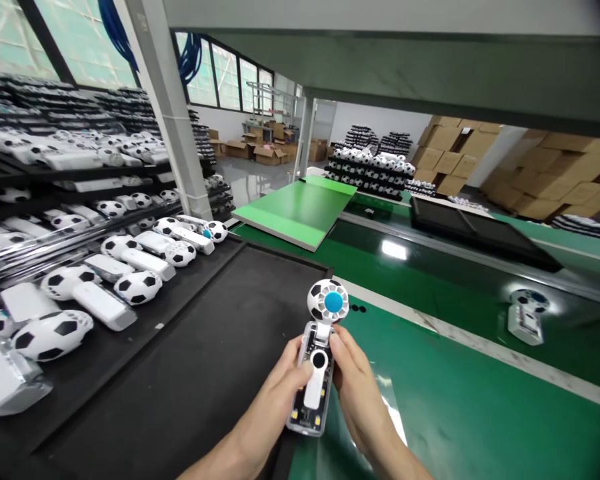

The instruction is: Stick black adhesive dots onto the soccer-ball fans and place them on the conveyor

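Note:
Between both hands is a handheld fan with a round head patterned like a football and a blue centre. Its handle has a clear casing, with a white strip and a black round spot on the front. My left hand grips the handle's left side, thumb lying on the front. On the opposite side, the fingers of my right hand close on the handle just below the head. The fan is held above the edge where a black tray meets the green work surface.
Football-patterned fans lie in rows along the tray's left side, beside stacked trays of more. A metal post rises behind them. Another fan lies on the green belt at right. A light-green board is ahead, below an overhead shelf.

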### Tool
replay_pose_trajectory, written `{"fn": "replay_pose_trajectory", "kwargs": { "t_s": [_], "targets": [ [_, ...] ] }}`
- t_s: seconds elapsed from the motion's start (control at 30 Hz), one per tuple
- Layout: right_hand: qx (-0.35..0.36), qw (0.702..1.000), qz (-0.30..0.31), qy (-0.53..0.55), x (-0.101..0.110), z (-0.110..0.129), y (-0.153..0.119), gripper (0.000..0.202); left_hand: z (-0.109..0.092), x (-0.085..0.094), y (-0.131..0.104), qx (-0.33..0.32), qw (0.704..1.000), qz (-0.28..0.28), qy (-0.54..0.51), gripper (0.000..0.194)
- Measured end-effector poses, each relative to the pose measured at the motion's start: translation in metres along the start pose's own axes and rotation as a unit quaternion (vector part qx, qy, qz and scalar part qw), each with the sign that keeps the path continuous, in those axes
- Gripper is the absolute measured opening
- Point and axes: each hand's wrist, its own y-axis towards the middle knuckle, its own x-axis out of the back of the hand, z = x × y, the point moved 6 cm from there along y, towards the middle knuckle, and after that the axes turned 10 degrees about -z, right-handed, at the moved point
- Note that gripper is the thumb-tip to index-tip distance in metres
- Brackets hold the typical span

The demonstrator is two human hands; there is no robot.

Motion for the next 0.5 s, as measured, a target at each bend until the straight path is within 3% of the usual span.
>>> {"fn": "replay_pose_trajectory", "kwargs": {
  "t_s": [0.1,0.17,0.27,0.3,0.33,0.43,0.5],
  "targets": [
    [-0.005,1.000,0.023,0.010,-0.002,0.006,0.003,0.050,0.003,-0.006,0.006,0.015,0.999,0.018,-0.028,0.047],
    [0.024,0.999,0.032,0.015,-0.003,0.011,0.006,0.051,0.001,-0.011,0.012,-0.024,0.999,0.020,-0.007,0.054],
    [0.029,0.999,0.022,0.032,0.008,0.013,0.029,0.054,-0.015,-0.015,0.024,-0.114,0.977,0.028,0.176,0.064],
    [0.022,0.999,0.003,0.031,0.018,0.013,0.045,0.054,-0.025,-0.011,0.030,-0.155,0.945,0.013,0.288,0.063],
    [0.020,0.999,-0.031,0.022,0.033,0.015,0.067,0.055,-0.040,-0.003,0.038,-0.196,0.892,-0.020,0.407,0.060],
    [0.079,0.982,-0.146,-0.089,0.092,0.034,0.154,0.052,-0.101,0.049,0.063,-0.275,0.690,-0.185,0.643,0.045],
    [0.145,0.933,-0.221,-0.246,0.137,0.056,0.211,0.037,-0.142,0.098,0.082,-0.274,0.632,-0.268,0.673,0.042]
  ]
}}
